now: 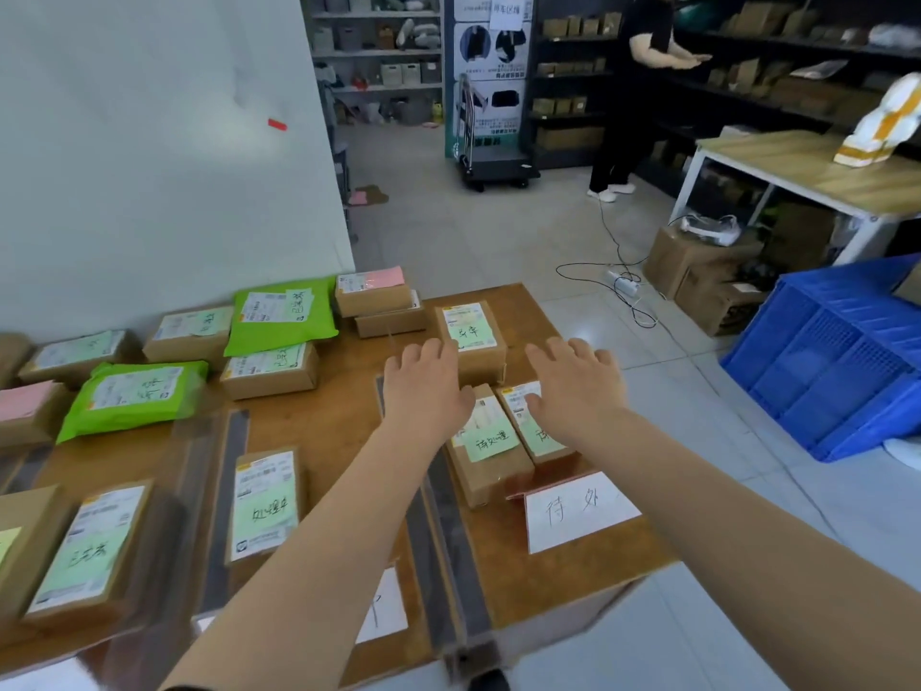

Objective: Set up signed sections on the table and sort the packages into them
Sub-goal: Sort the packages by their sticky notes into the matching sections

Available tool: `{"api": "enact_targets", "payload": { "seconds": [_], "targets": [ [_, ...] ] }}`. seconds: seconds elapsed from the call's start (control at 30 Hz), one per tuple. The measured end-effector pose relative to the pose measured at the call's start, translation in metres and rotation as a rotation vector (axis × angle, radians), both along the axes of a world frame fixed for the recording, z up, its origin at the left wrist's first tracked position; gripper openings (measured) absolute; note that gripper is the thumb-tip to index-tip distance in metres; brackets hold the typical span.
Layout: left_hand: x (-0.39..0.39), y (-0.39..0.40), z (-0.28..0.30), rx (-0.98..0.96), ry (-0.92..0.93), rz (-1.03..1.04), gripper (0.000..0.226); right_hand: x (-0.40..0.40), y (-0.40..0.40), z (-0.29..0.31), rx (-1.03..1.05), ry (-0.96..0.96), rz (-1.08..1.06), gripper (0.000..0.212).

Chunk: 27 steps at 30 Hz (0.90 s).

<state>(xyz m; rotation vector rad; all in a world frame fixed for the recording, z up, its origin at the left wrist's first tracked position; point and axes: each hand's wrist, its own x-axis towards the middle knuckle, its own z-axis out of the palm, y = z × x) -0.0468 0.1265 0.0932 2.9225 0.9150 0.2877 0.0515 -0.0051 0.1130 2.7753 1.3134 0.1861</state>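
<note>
Both my arms reach over the brown table (588,571). My left hand (423,386) hovers with relaxed fingers beside a cardboard box with a green note (471,341). My right hand (573,386) is spread above two boxes lying side by side (491,451), its thumb close to the right one (536,431). Neither hand grips anything. A white sign with handwriting (578,511) stands at the right section's front. Grey tape strips (448,531) divide the table. More boxes (264,501) and green mailers (284,311) lie in the left and middle sections.
A wall borders the table's far left. A blue plastic crate (837,361) stands on the floor to the right, with cardboard boxes and cables beyond. Another person (643,82) stands at dark shelves at the back. A wooden bench (817,167) is at right.
</note>
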Motion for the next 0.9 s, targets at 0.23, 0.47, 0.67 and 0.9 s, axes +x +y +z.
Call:
{"api": "enact_targets", "payload": {
  "seconds": [0.23,0.47,0.67,0.9],
  "targets": [
    [0.076,0.033,-0.028,-0.019,0.064,0.036,0.053,0.073,0.043,-0.025,-0.036,0.025,0.070,0.055],
    [0.130,0.072,-0.061,-0.144,0.101,0.084,0.056,0.134,0.089,-0.065,-0.124,0.111,0.137,0.057],
    [0.153,0.094,-0.093,-0.329,0.002,0.157,0.050,0.169,0.121,-0.104,-0.063,0.362,0.128,0.053],
    [0.171,0.110,-0.128,-0.693,-0.152,0.526,0.063,0.197,0.154,-0.150,0.211,0.960,-0.124,0.056]
  ]
}}
